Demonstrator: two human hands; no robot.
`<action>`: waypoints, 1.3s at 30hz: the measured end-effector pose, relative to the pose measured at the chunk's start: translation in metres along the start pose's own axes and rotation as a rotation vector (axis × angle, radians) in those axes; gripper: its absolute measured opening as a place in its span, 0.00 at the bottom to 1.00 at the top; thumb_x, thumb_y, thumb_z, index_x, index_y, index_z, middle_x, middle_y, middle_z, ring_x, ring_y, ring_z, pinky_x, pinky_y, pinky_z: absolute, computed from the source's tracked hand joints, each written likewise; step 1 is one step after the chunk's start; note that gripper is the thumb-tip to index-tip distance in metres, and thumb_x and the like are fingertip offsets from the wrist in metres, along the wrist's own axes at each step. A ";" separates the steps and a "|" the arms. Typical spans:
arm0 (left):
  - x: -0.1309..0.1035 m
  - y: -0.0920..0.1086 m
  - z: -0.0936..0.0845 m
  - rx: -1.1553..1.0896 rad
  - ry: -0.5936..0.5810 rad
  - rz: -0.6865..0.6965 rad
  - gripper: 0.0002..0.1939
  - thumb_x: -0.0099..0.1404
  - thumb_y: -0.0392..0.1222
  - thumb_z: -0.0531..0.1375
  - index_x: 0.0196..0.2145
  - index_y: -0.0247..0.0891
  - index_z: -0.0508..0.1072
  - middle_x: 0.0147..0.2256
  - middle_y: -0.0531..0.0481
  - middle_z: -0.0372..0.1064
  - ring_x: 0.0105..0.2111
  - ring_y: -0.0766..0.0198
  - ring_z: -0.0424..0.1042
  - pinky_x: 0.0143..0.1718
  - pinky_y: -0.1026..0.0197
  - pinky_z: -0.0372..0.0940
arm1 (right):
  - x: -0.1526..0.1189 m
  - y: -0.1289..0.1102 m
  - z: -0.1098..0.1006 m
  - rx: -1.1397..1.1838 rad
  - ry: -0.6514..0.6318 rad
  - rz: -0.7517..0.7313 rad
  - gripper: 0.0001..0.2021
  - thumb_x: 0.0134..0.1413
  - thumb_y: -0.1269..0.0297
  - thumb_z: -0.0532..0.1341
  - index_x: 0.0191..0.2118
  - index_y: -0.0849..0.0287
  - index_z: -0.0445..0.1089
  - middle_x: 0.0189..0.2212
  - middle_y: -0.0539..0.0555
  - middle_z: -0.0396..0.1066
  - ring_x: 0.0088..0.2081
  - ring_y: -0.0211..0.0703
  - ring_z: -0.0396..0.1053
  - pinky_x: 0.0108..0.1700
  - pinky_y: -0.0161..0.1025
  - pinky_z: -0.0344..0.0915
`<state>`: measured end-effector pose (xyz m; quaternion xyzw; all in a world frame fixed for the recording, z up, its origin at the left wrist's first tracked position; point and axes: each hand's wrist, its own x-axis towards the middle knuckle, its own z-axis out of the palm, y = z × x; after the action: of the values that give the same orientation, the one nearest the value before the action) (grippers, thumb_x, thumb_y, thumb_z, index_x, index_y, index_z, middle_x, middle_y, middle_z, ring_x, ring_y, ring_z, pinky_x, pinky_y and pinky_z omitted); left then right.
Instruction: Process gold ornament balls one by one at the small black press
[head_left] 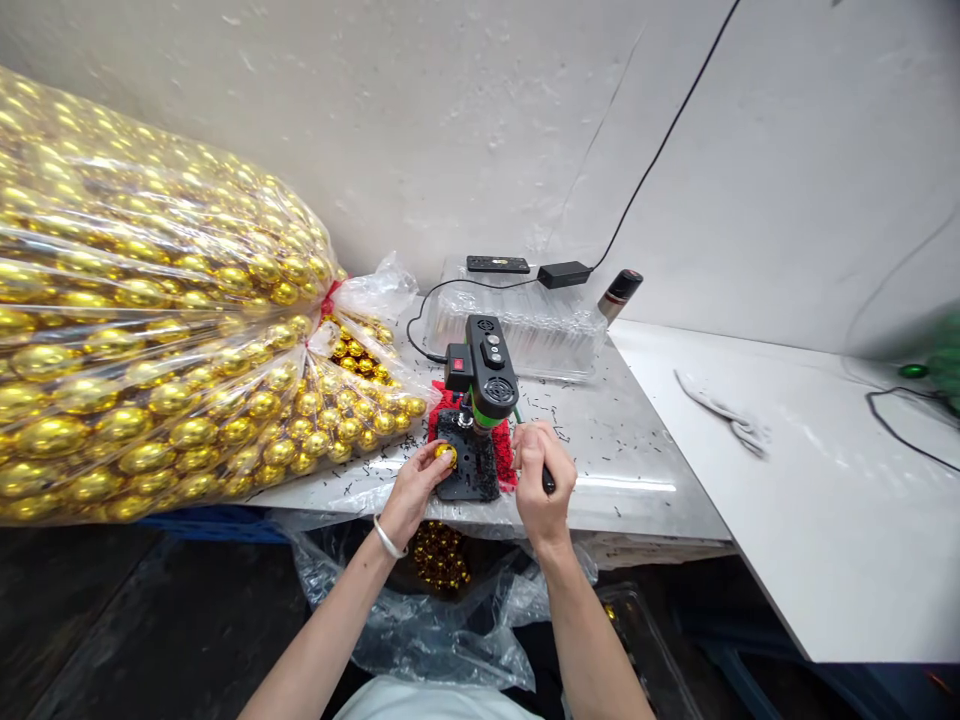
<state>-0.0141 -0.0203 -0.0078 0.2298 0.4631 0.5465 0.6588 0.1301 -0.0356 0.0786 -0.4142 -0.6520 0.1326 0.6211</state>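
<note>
Near the table's front edge stands a small black bench drill press (491, 362) with a green ring round its lower head. My left hand (412, 490) pinches a shiny gold ball (446, 456) over the left part of the press's black base (469, 484). On the other side, my right hand (541, 488) is wrapped round the press's lever, whose black end (549, 483) shows below the fingers. Under the base lies a red mat (504, 460), partly covered by dark shavings.
Large clear bags of gold balls (142, 330) fill the left side. Behind the press are a clear plastic box (517, 335), a power adapter (564, 275) and a dark bottle (619, 292). Below the edge, an open plastic bag (420, 630) holds gold balls. A glove (720, 410) lies right.
</note>
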 end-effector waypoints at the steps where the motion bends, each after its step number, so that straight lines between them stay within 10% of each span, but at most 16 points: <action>1: 0.006 -0.004 0.003 0.045 0.017 0.039 0.20 0.48 0.41 0.71 0.39 0.36 0.74 0.38 0.47 0.74 0.39 0.63 0.72 0.45 0.61 0.64 | 0.002 -0.002 0.000 0.000 -0.002 0.013 0.17 0.63 0.69 0.48 0.21 0.57 0.55 0.23 0.49 0.59 0.29 0.37 0.61 0.32 0.38 0.58; 18: 0.021 -0.030 0.005 1.098 0.038 0.622 0.16 0.59 0.43 0.64 0.47 0.44 0.75 0.42 0.47 0.74 0.47 0.55 0.69 0.55 0.46 0.53 | -0.002 -0.002 -0.002 -0.022 -0.008 -0.027 0.15 0.61 0.73 0.48 0.23 0.57 0.56 0.24 0.50 0.60 0.30 0.37 0.62 0.33 0.37 0.59; 39: 0.021 -0.037 0.001 1.180 0.020 0.721 0.17 0.63 0.45 0.62 0.49 0.42 0.73 0.41 0.46 0.73 0.45 0.56 0.68 0.51 0.49 0.53 | -0.053 0.074 0.015 -0.116 -0.008 -0.349 0.13 0.63 0.68 0.45 0.27 0.57 0.58 0.27 0.50 0.61 0.30 0.38 0.65 0.40 0.45 0.64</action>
<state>0.0050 -0.0115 -0.0447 0.6844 0.5837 0.3902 0.1967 0.1379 -0.0217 -0.0123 -0.3294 -0.7229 -0.0136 0.6072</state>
